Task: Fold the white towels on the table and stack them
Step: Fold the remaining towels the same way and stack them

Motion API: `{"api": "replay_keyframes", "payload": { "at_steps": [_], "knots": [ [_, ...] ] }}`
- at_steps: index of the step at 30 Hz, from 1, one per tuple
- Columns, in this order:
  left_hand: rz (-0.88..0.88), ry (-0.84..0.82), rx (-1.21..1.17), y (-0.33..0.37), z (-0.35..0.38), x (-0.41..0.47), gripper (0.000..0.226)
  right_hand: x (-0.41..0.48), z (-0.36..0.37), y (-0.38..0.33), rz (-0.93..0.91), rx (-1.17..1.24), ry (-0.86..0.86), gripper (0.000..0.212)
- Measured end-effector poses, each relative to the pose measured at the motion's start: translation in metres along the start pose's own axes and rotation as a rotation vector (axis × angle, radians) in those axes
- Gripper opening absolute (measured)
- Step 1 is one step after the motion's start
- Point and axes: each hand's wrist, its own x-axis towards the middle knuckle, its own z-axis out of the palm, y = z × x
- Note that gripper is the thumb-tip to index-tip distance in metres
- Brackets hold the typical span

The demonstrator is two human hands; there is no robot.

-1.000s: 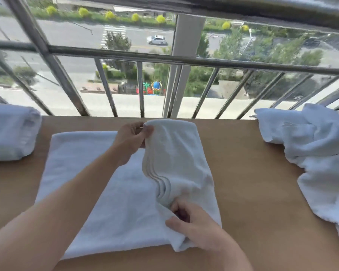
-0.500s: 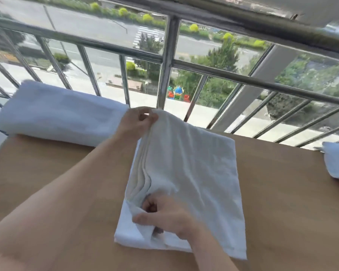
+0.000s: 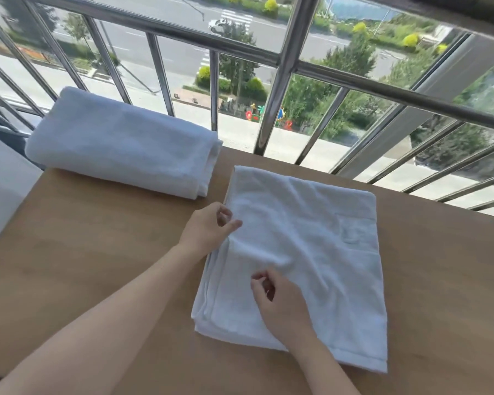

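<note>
A white towel (image 3: 311,246) lies folded into a flat rectangle on the wooden table (image 3: 97,266), right of centre. My left hand (image 3: 208,229) sits at the towel's left edge, its fingers loosely curled, with the fingertips just touching the cloth and gripping nothing. Over the towel's near left part, my right hand (image 3: 280,300) hovers or rests lightly with relaxed, curled fingers and holds no cloth. At the back left of the table sits a pile of folded white towels (image 3: 120,149).
A metal railing (image 3: 271,109) runs along the table's far edge, with a street and trees below. A white surface (image 3: 0,189) borders the table on the left. Bare wood shows in front of the pile and right of the towel.
Both hands gripped the towel's folded-over edge and carried it across to the left. Now the towel lies flat and both hands have let go. The view has swung left.
</note>
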Motion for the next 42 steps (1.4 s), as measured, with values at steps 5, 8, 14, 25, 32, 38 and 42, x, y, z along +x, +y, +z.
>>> {"api": "replay_keyframes", "payload": {
  "at_steps": [5, 8, 14, 25, 32, 38, 42],
  "knots": [
    [-0.121, -0.053, 0.309, 0.016, 0.007, -0.013, 0.046, 0.001, -0.027, 0.035, -0.091, -0.413, 0.231, 0.033],
    [-0.061, -0.051, 0.171, 0.015, 0.008, -0.020, 0.027, -0.007, -0.027, 0.042, -0.115, -0.590, 0.190, 0.045],
    [-0.097, 0.192, -0.196, -0.018, 0.003, -0.038, 0.013, -0.018, -0.043, 0.067, -0.104, -0.645, 0.218, 0.056],
    [-0.025, -0.034, 0.052, -0.019, 0.019, -0.089, 0.034, -0.018, -0.042, 0.085, 0.045, -0.754, -0.009, 0.065],
    [-0.146, -0.049, -0.118, -0.043, 0.014, -0.106, 0.024, -0.029, -0.054, 0.101, 0.194, -0.824, 0.033, 0.066],
    [-0.122, 0.033, -0.086, -0.039, 0.029, -0.126, 0.065, -0.025, -0.041, 0.100, 0.202, -0.798, 0.042, 0.070],
    [-0.087, 0.064, -0.026, -0.048, 0.031, -0.139, 0.046, -0.025, -0.037, 0.099, 0.209, -0.805, 0.068, 0.069]
  ]
}}
